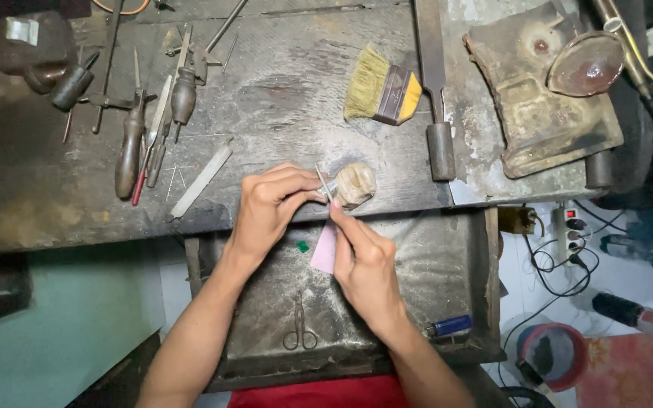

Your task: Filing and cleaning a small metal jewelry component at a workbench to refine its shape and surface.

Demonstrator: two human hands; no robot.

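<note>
Both forearms rise from the bottom of the frame and meet at centre, over the front edge of the tabletop point(281, 98). The left hand point(266, 208) is curled, its grip pinching a small thin metal piece point(325, 183) against a worn wooden peg point(355, 183). The right hand point(364, 261) points its fingers up toward the piece, its grip pressed on a pink sheet point(324, 249). Below lies an open drawer point(432, 264) with scissors point(300, 331) and a blue lighter point(451, 326).
</note>
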